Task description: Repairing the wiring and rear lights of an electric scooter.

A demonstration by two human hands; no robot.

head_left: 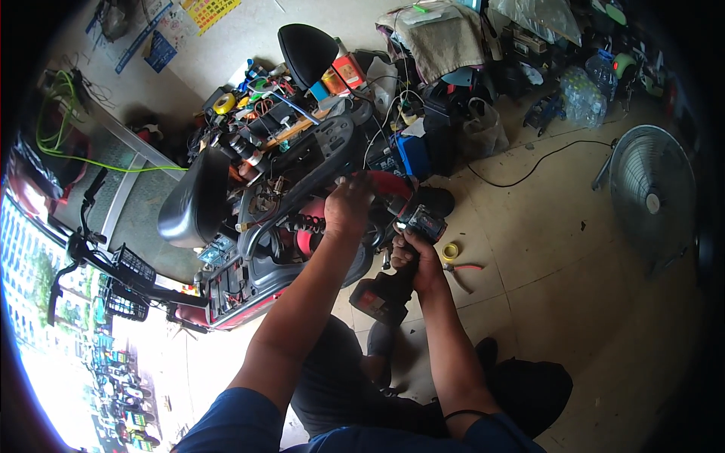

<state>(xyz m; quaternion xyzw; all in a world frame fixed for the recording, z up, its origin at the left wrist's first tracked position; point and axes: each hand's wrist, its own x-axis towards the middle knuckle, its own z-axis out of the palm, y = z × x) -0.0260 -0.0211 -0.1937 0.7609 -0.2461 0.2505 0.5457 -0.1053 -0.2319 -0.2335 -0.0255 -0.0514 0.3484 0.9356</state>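
Note:
A scooter [260, 298] with its seat off to one side stands before me, its rear part close to my knees. My left hand [349, 204] lies over the edge of the scooter's red rear fender [389, 183], fingers bent round it and partly hidden. In my right hand [419, 260] is a black cordless power driver [384, 296], gripped by the handle with its battery base toward me. Its nose points at the scooter's rear, beside the fender; the exact contact is hidden. A coil spring shock absorber [302, 222] shows left of my left wrist.
On the floor right of the driver lie pliers [462, 278] with red handles and a yellow tape roll [451, 251]. A standing fan [651, 192] is at far right, its black cord crossing the tiles. Cluttered tools [264, 113] fill the back. A black seat [198, 200] rises at left.

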